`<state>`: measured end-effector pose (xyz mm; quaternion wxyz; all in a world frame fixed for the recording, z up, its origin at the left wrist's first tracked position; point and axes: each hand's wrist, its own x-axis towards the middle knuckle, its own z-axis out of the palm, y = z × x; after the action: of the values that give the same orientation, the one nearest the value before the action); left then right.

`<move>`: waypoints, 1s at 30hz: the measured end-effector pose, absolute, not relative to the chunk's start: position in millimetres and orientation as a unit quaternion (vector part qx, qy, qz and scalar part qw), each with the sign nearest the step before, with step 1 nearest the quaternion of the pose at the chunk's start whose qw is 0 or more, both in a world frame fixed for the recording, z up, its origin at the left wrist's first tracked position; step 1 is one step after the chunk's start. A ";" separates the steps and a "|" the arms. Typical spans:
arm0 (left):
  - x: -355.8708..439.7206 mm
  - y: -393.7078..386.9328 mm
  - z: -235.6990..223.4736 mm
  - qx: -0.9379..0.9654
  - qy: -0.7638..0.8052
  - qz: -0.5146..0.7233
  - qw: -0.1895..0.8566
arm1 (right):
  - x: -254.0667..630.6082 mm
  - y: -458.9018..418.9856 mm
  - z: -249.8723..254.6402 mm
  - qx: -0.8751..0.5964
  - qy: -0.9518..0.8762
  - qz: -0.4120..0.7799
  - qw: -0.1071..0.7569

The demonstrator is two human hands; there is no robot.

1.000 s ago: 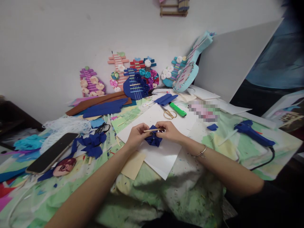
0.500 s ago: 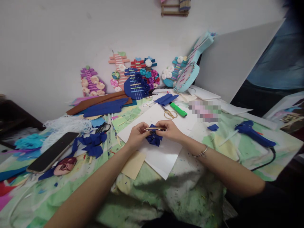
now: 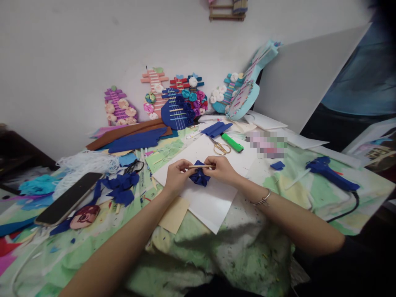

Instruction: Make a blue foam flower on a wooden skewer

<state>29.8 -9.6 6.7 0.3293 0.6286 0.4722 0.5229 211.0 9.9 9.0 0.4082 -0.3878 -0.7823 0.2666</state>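
My left hand [image 3: 178,175] is closed, its thumb and fingers pinching the left end of a thin wooden stick [image 3: 200,166]. At the stick's right end, my right hand [image 3: 222,170] is closed in a similar pinch. A dark blue crepe-paper piece [image 3: 199,178], gathered like a flower, sits between the hands, mostly below the stick. Whether my fingertips also grip the paper is hard to see. Under them lies a white sheet [image 3: 213,206], with a tan paper square [image 3: 175,215] at its left edge. Gold-handled scissors [image 3: 222,148] and a green cutter [image 3: 232,142] lie just beyond.
A blue glue gun [image 3: 332,174] rests on the right, its cord trailing off the table. On the left are a phone [image 3: 69,199], blue paper pieces [image 3: 120,187] and white string [image 3: 83,163]. Decorated guitar shapes [image 3: 176,109] lean against the wall.
My left hand has shifted slightly left along the stick. The blue paper between my hands has turned and risen a little. The things on the table stay put.
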 end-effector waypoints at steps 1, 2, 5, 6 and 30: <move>30.1 -10.0 6.8 0.634 0.475 0.522 0.317 | 211.1 9.8 9.0 -0.388 -0.782 0.266 0.408; 30.4 -10.5 6.9 0.639 0.477 0.521 0.303 | 211.1 9.7 9.1 -0.389 -0.782 0.266 0.408; 30.9 -11.6 6.9 0.651 0.472 0.520 0.289 | 211.6 9.9 8.8 -0.388 -0.783 0.269 0.405; 30.9 -11.5 6.6 0.652 0.467 0.517 0.299 | 211.8 10.3 8.5 -0.385 -0.785 0.274 0.402; 29.0 -11.6 9.5 0.669 0.420 0.489 0.370 | 213.6 14.4 7.1 -0.349 -0.824 0.283 0.345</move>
<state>29.0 -11.6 9.5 0.3700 0.6690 0.4200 0.4890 213.6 14.4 7.1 0.3452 -0.3490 -0.8239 0.2831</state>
